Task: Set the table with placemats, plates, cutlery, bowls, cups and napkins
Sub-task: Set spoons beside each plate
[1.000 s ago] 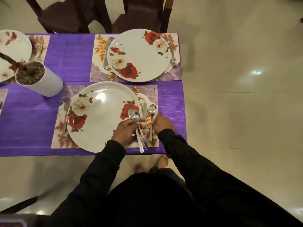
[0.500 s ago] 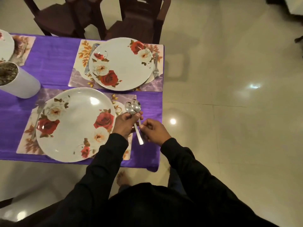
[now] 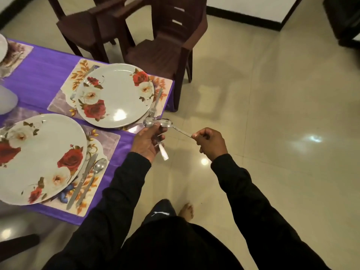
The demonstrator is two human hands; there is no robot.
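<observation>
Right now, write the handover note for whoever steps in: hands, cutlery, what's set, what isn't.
Left hand grips a bundle of cutlery, one spoon bowl showing above the fingers.
Right hand pinches the handle of a second spoon, drawing it from the bundle.
Near plate: knife and spoon laid on its right.
Far plate: fork on its right, another piece half hidden on its left; no spoon seen.
Left: remaining cutlery. No bowls, cups or napkins in view.

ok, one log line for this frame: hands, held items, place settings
left hand: grips spoons | right hand: pulling one spoon by handle | near setting: knife, spoon placed | far setting: fork
</observation>
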